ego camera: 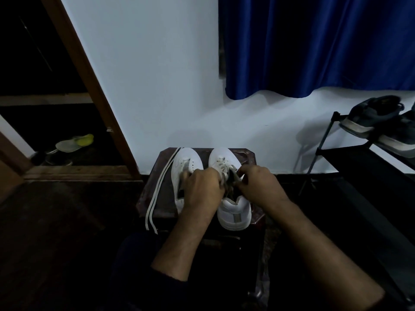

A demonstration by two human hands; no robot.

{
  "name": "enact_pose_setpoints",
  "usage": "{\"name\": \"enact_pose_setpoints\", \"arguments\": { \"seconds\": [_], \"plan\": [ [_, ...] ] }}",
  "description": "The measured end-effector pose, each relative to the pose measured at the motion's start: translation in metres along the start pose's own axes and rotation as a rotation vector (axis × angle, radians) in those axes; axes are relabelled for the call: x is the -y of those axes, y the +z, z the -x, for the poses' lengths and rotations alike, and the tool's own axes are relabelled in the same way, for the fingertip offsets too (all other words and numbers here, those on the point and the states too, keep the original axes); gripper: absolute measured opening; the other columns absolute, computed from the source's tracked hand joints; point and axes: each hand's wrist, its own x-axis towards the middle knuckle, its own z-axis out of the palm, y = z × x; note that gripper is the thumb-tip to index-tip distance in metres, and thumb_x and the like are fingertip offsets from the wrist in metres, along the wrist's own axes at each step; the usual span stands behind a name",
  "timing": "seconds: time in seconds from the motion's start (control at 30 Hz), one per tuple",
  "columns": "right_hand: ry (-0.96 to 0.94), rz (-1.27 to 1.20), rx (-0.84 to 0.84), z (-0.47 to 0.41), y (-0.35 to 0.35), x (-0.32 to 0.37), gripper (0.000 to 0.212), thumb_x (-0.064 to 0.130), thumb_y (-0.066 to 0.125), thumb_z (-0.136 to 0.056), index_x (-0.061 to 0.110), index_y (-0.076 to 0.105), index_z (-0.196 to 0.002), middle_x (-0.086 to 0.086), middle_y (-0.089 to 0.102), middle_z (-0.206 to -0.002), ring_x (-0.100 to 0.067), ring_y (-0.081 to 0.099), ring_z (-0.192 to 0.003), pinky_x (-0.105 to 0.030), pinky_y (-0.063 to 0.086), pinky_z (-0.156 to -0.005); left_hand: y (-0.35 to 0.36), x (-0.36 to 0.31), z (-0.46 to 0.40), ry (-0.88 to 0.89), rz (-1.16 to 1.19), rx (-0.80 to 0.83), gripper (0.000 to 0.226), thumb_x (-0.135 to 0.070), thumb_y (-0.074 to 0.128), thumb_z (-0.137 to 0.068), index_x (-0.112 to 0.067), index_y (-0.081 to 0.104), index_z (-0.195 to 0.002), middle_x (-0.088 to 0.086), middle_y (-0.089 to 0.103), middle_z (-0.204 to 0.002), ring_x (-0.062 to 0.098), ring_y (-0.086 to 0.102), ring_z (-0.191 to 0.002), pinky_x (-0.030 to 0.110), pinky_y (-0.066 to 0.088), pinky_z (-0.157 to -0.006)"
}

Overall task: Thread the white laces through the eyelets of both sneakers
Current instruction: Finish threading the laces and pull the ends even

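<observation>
Two white sneakers stand side by side on a dark stool (152, 194), toes toward the wall. The right sneaker (233, 212) has a white lace crossing its lower eyelets (222, 163). My left hand (202, 187) and my right hand (258, 185) meet over its tongue, each pinching a lace end near the upper eyelets. The left sneaker (186, 160) shows bare eyelets and is partly covered by my left hand. A loose white lace (157, 191) lies doubled along the stool's left edge, its ends hanging over the front.
A white wall rises just behind the stool, with a blue curtain (314, 46) above right. A black shoe rack (363, 158) with dark sneakers (372, 117) stands at right. A wooden door frame (94, 90) and a yellow-green shoe (76, 142) are at left.
</observation>
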Motion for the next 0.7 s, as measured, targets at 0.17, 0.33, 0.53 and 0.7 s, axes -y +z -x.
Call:
{"name": "enact_pose_setpoints", "arguments": {
  "seconds": [0.17, 0.33, 0.53, 0.7],
  "plan": [
    [-0.014, 0.063, -0.154, -0.004, 0.006, 0.0, 0.025, 0.03, 0.058, -0.097, 0.014, 0.067, -0.079, -0.009, 0.061, -0.075, -0.032, 0.063, -0.073, -0.034, 0.046, -0.058, 0.0, -0.01, -0.007, 0.0, 0.014, -0.021, 0.029, -0.02, 0.06, -0.091, -0.02, 0.052, -0.064, 0.003, 0.066, -0.075, 0.025, 0.065, -0.09, 0.036, 0.029, -0.101],
    [-0.015, 0.115, -0.163, -0.013, 0.009, -0.003, 0.018, 0.029, 0.056, -0.098, 0.016, 0.067, -0.09, -0.01, 0.062, -0.094, -0.033, 0.064, -0.079, -0.035, 0.048, -0.06, 0.004, -0.007, -0.013, -0.023, 0.101, -0.049, 0.029, -0.024, 0.06, -0.093, -0.019, 0.053, -0.065, 0.005, 0.071, -0.078, 0.028, 0.066, -0.087, 0.04, 0.034, -0.102],
    [-0.093, 0.105, -0.33, -0.014, -0.009, 0.024, 0.016, 0.027, 0.059, -0.097, 0.015, 0.068, -0.104, -0.008, 0.06, -0.102, -0.032, 0.063, -0.09, -0.036, 0.05, -0.063, 0.0, 0.02, -0.008, -0.005, 0.281, -0.232, 0.017, -0.035, 0.067, -0.094, -0.022, 0.076, -0.088, -0.001, 0.077, -0.087, 0.023, 0.07, -0.092, 0.043, 0.049, -0.091],
    [-0.272, 0.01, -0.232, -0.028, -0.004, 0.07, 0.016, 0.024, 0.058, -0.096, 0.017, 0.07, -0.103, -0.005, 0.062, -0.1, -0.027, 0.062, -0.089, -0.039, 0.052, -0.071, -0.016, 0.065, -0.002, -0.139, 0.416, -0.386, 0.021, -0.033, 0.068, -0.096, -0.02, 0.078, -0.108, -0.002, 0.079, -0.105, 0.02, 0.073, -0.099, 0.034, 0.054, -0.091]
  ]
}}
